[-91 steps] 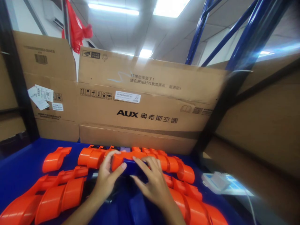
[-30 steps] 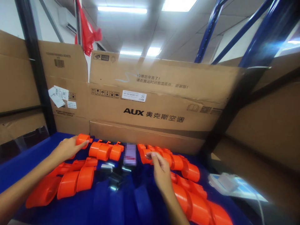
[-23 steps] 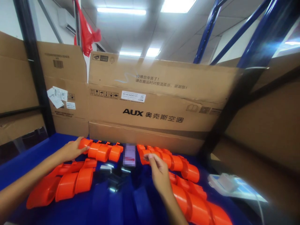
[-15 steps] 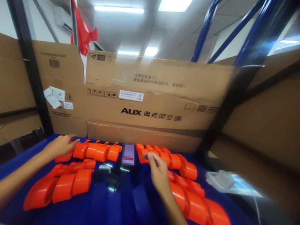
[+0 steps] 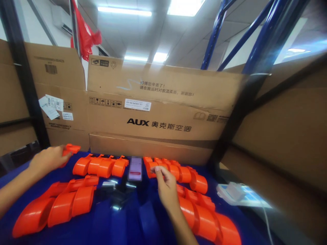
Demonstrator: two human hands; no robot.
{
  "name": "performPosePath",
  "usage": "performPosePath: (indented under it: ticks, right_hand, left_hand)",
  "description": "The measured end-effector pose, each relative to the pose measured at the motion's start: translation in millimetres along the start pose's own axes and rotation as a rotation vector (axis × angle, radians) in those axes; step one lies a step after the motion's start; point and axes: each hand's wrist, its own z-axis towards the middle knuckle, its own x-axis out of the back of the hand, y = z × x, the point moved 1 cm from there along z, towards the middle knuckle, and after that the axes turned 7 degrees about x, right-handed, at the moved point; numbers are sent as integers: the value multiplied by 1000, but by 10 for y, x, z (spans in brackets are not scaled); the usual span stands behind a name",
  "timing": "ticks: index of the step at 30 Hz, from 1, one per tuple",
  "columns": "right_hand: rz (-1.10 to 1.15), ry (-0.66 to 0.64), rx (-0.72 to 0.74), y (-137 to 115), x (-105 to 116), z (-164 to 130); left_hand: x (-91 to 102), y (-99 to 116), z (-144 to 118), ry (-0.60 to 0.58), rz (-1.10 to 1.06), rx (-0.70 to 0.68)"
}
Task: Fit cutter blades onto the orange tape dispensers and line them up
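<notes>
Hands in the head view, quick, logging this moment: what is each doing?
Left hand: closed on an orange plastic part.
Right hand: fingertips pinched together beside the orange row; cannot tell what it holds.

The orange plastic piece (image 5: pixel 71 149) in the left hand (image 5: pixel 47 160) is a curved, glossy shell part; only its far end shows past the fingers, lifted off the blue table top (image 5: pixel 22 180) and pointing toward the cardboard box (image 5: pixel 158 126) behind. It hangs just left of the back-left row of orange pieces (image 5: pixel 100 166), which lie nested side by side right before that box. The right hand (image 5: pixel 166 190), fingers pinched together, touches the near end of the back-right row of orange pieces (image 5: pixel 176 173), another chain of overlapped curved shells running rightward from the box's foot and lying flat on the blue surface.
</notes>
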Motion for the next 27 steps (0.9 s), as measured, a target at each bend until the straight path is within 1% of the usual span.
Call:
performPosePath:
  ticks: [1,2,3,5,7,9,12,14,17,19,21,22,23,25,26,27]
  right_hand:
    - [-7,-2,4,-2,-2,-1]
    - [-11,-6,5,-4,-5,-3]
    - [-12,-9,2,-6,-11,-5]
    - [14,-19,-18,-10,-30,-11]
    - [87,-34,-55,-11,-59,-20]
    - [194,-65,-113,-1,-93,-28]
    - [303,-111,-214,42,-129,-36]
    - [308,-83,-261,86,-122,-29]
    - [286,28,-293,156,-64,2]
    - [287,78,-303,187,-23,24]
    - [282,76,-303,197,-10,32]
    - [271,61,-298,195,-18,29]
    - [256,40,-289,189,-35,21]
    - [223,-4,-263,174,-85,-3]
    - [211,-22,-250,168,-111,-17]
    - [200,-40,-239,166,-133,-30]
  left_hand:
    - [94,110,-49,38,88,-38]
    - [181,249,-126,99,129,-92]
    - [249,412,-234,154,110,-163]
    - [297,776,-530,177,-66,-271]
    - [219,1146,-899,106,-307,-402]
    - [47,1462,-1275,-23,-482,-494]
    - [-230,1784,-1726,-132,-696,-595]
    - [-363,1916,-1901,-214,-767,-658]
    - [-474,2040,-1963,-376,-844,-749]
    - [-533,2094,-1898,-474,-958,-723]
    - [-618,2139,-1802,-576,-1092,-607]
    - [-673,2160,-1762,-652,-1146,-540]
    - [-731,2180,-1734,-744,-1190,-475]
    - [-847,2214,-1724,-973,-1249,-372]
    - [-896,2226,-1735,-1073,-1268,-351]
    - [-938,2232,-1749,-1148,-1284,-340]
